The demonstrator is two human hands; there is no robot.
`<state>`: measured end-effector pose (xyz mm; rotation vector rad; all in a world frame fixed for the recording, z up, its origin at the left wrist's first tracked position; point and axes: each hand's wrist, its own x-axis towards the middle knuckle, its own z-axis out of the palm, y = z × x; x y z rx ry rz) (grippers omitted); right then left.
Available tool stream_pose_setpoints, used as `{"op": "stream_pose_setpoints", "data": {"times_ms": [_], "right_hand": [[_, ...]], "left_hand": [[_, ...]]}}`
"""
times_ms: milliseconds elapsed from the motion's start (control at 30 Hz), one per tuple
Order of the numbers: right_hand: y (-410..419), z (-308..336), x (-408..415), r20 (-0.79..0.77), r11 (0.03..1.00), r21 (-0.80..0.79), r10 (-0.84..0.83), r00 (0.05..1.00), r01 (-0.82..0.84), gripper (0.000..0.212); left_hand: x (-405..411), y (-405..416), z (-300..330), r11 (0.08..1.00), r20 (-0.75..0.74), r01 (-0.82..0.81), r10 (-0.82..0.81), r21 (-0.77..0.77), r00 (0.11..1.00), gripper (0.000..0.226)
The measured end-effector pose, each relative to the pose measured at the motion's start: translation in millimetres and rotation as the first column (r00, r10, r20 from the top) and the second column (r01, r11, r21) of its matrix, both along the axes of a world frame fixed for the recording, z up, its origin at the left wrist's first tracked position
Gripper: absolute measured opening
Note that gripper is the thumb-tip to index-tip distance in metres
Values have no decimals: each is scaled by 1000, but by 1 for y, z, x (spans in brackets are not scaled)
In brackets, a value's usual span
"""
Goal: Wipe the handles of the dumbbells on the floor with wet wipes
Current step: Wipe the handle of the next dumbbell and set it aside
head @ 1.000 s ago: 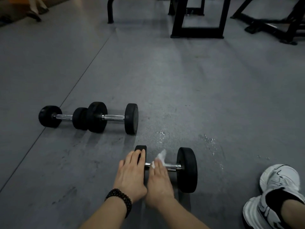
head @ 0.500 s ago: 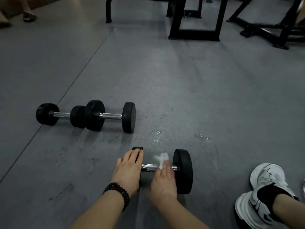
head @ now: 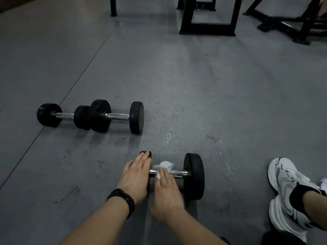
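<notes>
both hands on dumbbell (head: pixel 193 175); right hand (head: pixel 167 190) presses wipe (head: pixel 164 166).

Nearest dumbbell (head: pixel 193 175) on the floor (head: pixel 194 85) — left hand (head: pixel 135 181) flat over its left end, right hand (head: pixel 167 190) pressing a wipe (head: pixel 165 165) on its handle. Behind and left — two more dumbbells (head: pixel 90 115) end to end. To its right, a shoe (head: pixel 286 190). Far behind, bench frames (head: pixel 207 23).

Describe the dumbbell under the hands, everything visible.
The near dumbbell lies on its side on the grey floor: black round weights, shiny metal handle. The left hand rests flat on its left weight, mostly hiding it. The right hand presses a white wet wipe onto the handle.
</notes>
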<state>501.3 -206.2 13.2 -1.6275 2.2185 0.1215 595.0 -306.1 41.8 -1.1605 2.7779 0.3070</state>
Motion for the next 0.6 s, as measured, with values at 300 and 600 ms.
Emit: {"op": "stream_pose_setpoints", "data": {"times_ms": [300,600], "right_hand": [[5,1,-3,-76,990,110,-80,994,88,78],[7,3,-11,-86,974,107,-193,978,201,74]], "left_hand": [[-1,3,7,999,79,11,-7,-45,997,116],[5,5,-3,1000,100,18,-18,9,995,117]]}}
